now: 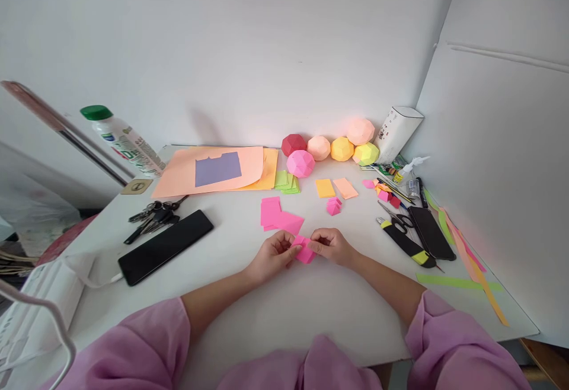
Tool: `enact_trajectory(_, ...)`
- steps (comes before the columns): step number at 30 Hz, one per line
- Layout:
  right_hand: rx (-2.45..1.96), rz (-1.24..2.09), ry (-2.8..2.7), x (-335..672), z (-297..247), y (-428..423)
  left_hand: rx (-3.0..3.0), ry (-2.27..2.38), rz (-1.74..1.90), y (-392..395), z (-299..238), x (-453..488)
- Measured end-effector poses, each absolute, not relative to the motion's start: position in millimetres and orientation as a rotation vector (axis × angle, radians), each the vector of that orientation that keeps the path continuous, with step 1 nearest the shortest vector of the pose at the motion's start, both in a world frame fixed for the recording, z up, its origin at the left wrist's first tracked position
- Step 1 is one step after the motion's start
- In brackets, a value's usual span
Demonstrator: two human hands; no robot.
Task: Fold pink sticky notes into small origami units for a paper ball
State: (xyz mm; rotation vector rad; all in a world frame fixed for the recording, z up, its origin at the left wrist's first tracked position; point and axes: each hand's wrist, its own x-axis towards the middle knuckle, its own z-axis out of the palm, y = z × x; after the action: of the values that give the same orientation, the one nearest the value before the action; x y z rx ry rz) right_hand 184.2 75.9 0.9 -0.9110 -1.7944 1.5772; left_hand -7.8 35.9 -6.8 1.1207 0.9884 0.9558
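A small piece of pink paper (304, 251) with fold lines is held between my two hands, just above the white table. My left hand (278, 250) pinches its left side with thumb and fingertips. On the other side my right hand (334, 246) grips the right edge, fingers curled. Right behind my left hand lie several flat pink paper sheets (272, 211). A little stack of folded pink paper pieces (333, 205) sits behind my right hand. Farther back are yellow paper squares (325, 188), peach paper squares (345, 188) and a fanned pile of green paper (287, 182).
Faceted paper balls (301, 163) line the wall. At right lie scissors (400, 218), a utility knife (404, 242), a glue bottle (406, 170), a black case (430, 233) and paper strips (457, 282). Leftward are a phone (166, 248), keys (155, 218), large paper sheets (178, 170) and a bottle (124, 144).
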Motion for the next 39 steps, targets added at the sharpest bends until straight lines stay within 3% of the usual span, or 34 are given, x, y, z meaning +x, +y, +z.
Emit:
enact_trajectory(6,-0.894,1.519,-1.837,183.2,-0.2,76.9,1.172,0.898,1.071,36.8,-10.6,-11.6)
enact_trajectory(17,-0.898,1.452,-1.855,183.5,-0.4,77.7,1.379,0.781,0.918,39.8,-4.5,-19.4)
enact_trajectory(39,-0.994,1.529,-1.76,185.0,-2.4,77.7,1.674,0.998,0.807,39.9,-1.6,-16.3)
